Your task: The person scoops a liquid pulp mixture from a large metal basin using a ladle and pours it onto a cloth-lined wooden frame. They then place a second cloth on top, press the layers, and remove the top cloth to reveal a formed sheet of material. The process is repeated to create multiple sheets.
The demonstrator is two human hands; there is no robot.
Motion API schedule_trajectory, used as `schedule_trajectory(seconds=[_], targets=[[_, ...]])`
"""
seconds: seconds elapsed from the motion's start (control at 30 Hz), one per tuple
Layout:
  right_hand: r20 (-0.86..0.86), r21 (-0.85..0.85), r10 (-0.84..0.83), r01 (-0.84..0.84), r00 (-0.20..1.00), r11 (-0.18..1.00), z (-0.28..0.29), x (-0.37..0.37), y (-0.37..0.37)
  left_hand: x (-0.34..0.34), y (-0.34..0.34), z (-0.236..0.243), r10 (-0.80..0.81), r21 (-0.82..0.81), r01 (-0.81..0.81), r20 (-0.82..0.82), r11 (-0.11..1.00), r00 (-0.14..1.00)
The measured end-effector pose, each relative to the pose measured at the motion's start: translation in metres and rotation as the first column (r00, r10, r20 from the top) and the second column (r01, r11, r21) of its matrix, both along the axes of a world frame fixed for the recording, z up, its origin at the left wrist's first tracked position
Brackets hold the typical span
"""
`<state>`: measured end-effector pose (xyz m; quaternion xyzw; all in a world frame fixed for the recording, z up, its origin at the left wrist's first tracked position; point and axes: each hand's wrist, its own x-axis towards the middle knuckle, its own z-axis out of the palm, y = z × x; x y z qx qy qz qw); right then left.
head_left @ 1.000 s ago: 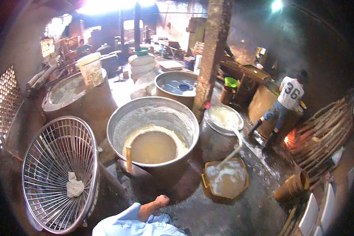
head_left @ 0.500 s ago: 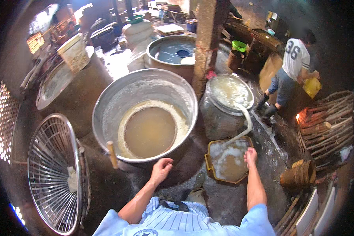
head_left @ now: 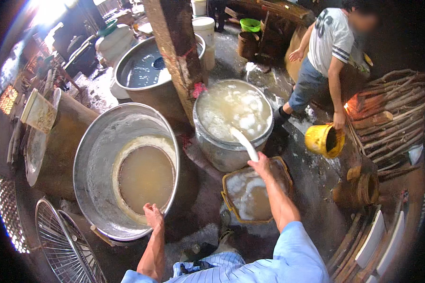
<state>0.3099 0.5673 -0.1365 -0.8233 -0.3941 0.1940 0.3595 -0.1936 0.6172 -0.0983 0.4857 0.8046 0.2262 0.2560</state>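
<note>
My right hand (head_left: 261, 166) grips the lower end of a white hose (head_left: 243, 142), whose other end dips into a round metal vat (head_left: 204, 150) of cloudy, foamy liquid (head_left: 226, 104). Below that hand stands a yellow-rimmed tub (head_left: 231, 200) with foam and murky liquid, partly covered by my forearm. My left hand (head_left: 154, 217) is at the near right rim of a large metal pot (head_left: 92, 155), fingers loosely bent with nothing in them. Whether it touches the rim I cannot tell. Cloudy liquid (head_left: 146, 174) fills the bottom of this pot.
A co-worker (head_left: 323, 52) stands at the right, carrying a yellow bucket (head_left: 324, 140). Stacked firewood (head_left: 392, 125) glows at one end. A post (head_left: 172, 47) rises between the vats. Another water-filled vat (head_left: 141, 63) stands behind, and a wire basket (head_left: 68, 243) leans at the lower left.
My right hand has moved up from the tub's edge onto the hose. My left hand has shifted to the pot's rim. The view has turned right, and the co-worker has turned and come closer.
</note>
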Motion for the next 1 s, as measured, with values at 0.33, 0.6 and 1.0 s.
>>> schedule_trajectory(seconds=[0.33, 0.6, 1.0], targets=[[-0.328, 0.203, -0.311, 0.388, 0.892, 0.899, 0.265, -0.002, -0.255, 0.032, 0.003, 0.019, -0.051, -0.103, 0.033, -0.173, 0.994, 0.984], [-0.197, 0.081, -0.617, 0.640, 0.762, 0.764, 0.272, -0.083, -0.330, 0.021, 0.002, 0.017, -0.057, -0.148, 0.023, -0.232, 0.989, 0.971], [-0.066, 0.205, -0.591, 0.590, 0.804, 0.781, 0.149, -0.070, -0.175, 0.011, 0.003, 0.004, -0.104, -0.096, 0.088, -0.181, 0.991, 0.978]])
